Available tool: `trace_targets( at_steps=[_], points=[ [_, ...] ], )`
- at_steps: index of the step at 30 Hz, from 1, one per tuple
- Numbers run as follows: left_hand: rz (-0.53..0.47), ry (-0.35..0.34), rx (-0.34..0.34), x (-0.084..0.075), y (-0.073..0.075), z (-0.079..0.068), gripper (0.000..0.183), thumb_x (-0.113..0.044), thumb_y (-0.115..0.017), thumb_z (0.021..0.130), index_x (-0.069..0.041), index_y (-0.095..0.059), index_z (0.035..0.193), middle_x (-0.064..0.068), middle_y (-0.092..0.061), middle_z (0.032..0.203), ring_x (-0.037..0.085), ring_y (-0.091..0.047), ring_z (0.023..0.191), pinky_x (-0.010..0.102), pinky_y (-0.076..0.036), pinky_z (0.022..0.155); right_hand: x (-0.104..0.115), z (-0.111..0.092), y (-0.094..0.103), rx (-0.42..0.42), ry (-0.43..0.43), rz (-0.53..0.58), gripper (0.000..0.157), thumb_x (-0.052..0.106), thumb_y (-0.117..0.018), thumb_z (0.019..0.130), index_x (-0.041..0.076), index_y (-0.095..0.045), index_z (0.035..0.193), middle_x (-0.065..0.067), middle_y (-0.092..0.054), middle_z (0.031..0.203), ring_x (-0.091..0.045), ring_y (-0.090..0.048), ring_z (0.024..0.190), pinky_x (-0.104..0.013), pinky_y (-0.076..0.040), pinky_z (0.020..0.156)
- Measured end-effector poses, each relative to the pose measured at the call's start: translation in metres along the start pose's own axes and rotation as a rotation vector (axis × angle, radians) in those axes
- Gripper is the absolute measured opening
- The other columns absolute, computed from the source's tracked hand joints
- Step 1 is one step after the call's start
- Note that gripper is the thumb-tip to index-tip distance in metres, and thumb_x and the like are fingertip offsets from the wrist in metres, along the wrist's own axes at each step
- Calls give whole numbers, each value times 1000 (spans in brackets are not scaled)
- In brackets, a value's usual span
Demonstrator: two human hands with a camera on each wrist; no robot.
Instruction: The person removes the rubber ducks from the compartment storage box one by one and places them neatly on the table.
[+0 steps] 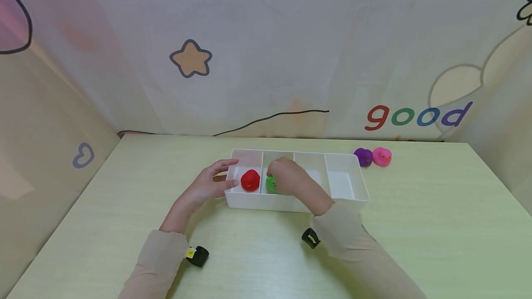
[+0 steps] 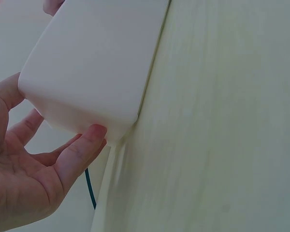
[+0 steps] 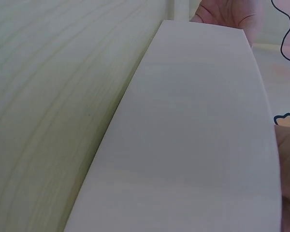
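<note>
At the left of the scene we see the person's left hand (image 1: 208, 187), sleeve in pale beige, with fingers spread and fairly straight against the left end of the long white plastic tray (image 1: 291, 203) with four compartments. In the left wrist view that hand (image 2: 34, 174) has its thumb tip touching the tray's (image 2: 96, 63) rounded near corner and its fingers reaching round the end wall, so it steadies the tray rather than clasping it. The tray stands on the pale green wood-grain table (image 1: 415, 234), near the middle, and from the right wrist view we meet its smooth white side wall (image 3: 193, 145) lying along the table (image 3: 48, 96).

In the leftmost compartment sits the small red rubber duck (image 1: 250, 180). Just to its right, in the second compartment, lies the small green rubber duck (image 1: 271, 183), and the right hand (image 1: 291, 176) is curled down over it with fingertips closed around it; most of the duck is hidden beneath the fingers. The two compartments further right hold nothing we can make out.

Beyond the tray's far right corner, on the table, the small purple rubber duck (image 1: 363, 156) and the small pink rubber duck (image 1: 382, 156) stand side by side, touching or nearly so, well apart from both hands
</note>
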State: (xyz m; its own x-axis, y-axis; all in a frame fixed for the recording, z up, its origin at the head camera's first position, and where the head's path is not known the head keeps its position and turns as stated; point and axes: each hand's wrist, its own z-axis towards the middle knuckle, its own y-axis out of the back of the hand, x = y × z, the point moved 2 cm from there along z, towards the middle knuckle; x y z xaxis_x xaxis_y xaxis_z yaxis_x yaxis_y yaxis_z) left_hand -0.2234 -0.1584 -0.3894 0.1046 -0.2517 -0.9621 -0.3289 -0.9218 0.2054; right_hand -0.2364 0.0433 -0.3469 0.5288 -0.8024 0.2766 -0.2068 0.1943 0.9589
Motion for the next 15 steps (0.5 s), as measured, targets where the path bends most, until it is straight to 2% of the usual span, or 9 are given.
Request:
trace_targets(
  at_steps=[5, 8, 12, 15],
  points=[
    [-14, 1, 0, 0, -1, 0, 57, -15, -65, 84, -19, -41, 136, 12, -33, 139, 34, -40, 122, 40, -50, 83, 0, -3, 1, -17, 9, 34, 25, -10, -65, 71, 0, -71, 93, -8, -66, 85, -21, -50, 75, -24, -43, 60],
    [-21, 2, -1, -1, -1, -1, 57, -14, -65, 84, -19, -42, 136, 11, -34, 138, 34, -40, 122, 40, -50, 83, -1, -5, 3, -41, 10, 92, 29, -11, -65, 70, 0, -71, 95, -7, -64, 82, -19, -45, 69, -21, -38, 54],
    [-11, -3, 1, -1, -1, -1, 57, -14, -65, 84, -18, -41, 136, 12, -33, 139, 35, -40, 122, 41, -50, 84, -2, -10, 5, -95, 26, 156, 33, -11, -65, 68, -1, -69, 99, -10, -65, 92, -19, -50, 74, -19, -40, 55],
    [-3, -5, 3, -1, -1, 0, 57, -14, -64, 85, -17, -41, 136, 14, -33, 139, 36, -40, 123, 41, -49, 84, -4, -13, 8, -142, 63, 162, 32, -11, -64, 68, -3, -69, 99, -13, -66, 96, -22, -56, 83, -21, -42, 59]
  ],
)
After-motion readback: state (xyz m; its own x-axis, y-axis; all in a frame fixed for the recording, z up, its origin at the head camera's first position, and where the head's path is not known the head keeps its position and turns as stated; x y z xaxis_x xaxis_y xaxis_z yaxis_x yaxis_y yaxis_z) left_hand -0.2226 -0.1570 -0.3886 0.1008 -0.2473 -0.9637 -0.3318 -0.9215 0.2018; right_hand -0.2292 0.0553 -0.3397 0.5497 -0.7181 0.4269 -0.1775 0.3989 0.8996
